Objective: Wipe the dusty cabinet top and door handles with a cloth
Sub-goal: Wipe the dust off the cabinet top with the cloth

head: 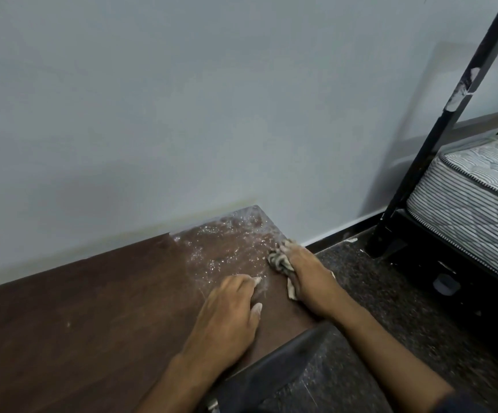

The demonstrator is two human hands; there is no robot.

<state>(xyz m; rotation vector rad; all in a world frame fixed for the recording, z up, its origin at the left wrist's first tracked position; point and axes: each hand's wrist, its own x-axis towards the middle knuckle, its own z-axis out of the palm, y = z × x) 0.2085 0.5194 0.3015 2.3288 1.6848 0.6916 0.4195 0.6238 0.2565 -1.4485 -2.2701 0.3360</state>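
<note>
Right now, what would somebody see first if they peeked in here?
Probably the white dust patch on the far right corner of the brown cabinet top. The right hand presses a crumpled cloth at its edge, while the left hand rests flat beside it, fingers powdery. A striped mattress sits far right.

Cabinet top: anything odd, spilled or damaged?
Yes. White powdery dust is strewn over the far right corner of the cabinet top, by the wall; the rest looks dark and clean. The bed frame post beside it has chipped, whitish patches.
</note>
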